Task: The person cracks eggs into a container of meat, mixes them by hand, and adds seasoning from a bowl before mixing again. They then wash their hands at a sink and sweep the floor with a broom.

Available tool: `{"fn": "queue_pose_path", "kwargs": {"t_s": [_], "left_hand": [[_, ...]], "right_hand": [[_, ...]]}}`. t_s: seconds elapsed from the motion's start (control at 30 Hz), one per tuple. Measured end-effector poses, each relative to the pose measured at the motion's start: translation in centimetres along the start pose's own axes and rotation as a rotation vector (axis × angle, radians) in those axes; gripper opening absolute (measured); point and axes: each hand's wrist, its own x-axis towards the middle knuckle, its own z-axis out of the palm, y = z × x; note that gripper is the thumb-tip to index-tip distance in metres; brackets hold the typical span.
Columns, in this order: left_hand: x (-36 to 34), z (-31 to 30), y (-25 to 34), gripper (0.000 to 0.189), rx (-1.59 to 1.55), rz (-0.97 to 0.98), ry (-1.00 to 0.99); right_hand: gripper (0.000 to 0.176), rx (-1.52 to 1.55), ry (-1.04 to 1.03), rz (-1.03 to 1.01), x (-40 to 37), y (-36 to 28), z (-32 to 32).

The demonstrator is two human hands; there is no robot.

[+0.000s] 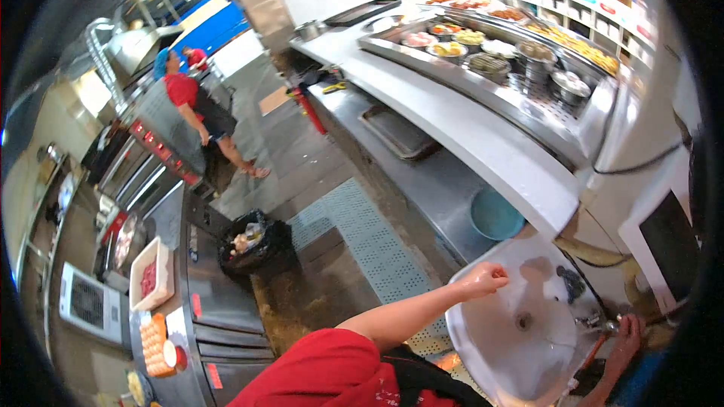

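Observation:
A white washbasin (483, 332) with a dark drain sits at the lower right. My left hand (484, 281) is over its near-left rim, wet-looking, with the fingers curled in and nothing visible in them. My right hand (624, 341) is at the metal faucet (599, 325) on the basin's right side, its fingers around the faucet's end; part of the grip is hidden. A thin stream of water seems to run into the basin. A dark cloth-like thing (571, 284) lies on the basin's back rim.
A teal bowl (498, 212) stands on the steel shelf beside the basin. Above runs a white counter (467, 120) with food containers. A black-bagged bin (256, 245) is on the floor. Egg trays (156, 347) sit on the left counter. A person (188, 98) in red stands further off.

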Motion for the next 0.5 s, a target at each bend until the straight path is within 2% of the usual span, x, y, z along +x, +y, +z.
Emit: {"fn": "queue_pose_path", "kwargs": {"t_s": [0.07,0.1,0.2,0.27,0.33,0.4,0.47,0.5], "left_hand": [[-3.4,-4.6,0.0,0.028,0.070,0.058,0.170],[-5.0,-6.9,-1.1,0.029,0.105,0.069,0.242],[-10.0,-14.0,-8.0,0.029,0.269,0.090,0.507],[-13.7,-18.1,-15.3,0.029,0.477,-0.124,0.570],[-19.9,-20.6,-20.6,0.028,0.440,-0.330,0.621],[-25.8,-22.2,-26.5,0.029,0.369,-0.495,0.641],[-32.1,-23.3,-30.3,0.030,0.316,-0.685,0.610],[-34.7,-23.4,-32.9,0.030,0.337,-0.754,0.617]], "right_hand": [[0.019,-0.123,0.055,0.293,1.2,-2.2,0.4],[0.019,-0.122,0.048,0.255,1.2,-3.2,0.4],[0.027,-0.473,0.189,0.164,0.2,-4.9,0.5],[0.030,-0.580,0.240,0.077,0.2,-8.3,2.8],[0.036,-0.744,0.530,-0.159,-1.1,-13.8,5.7],[0.049,-0.660,0.421,-0.256,-1.3,-17.7,9.8],[0.047,-0.084,-0.066,-0.285,-1.2,-25.2,15.1],[0.037,-0.129,-0.165,-0.331,0.1,-22.3,20.7]]}}
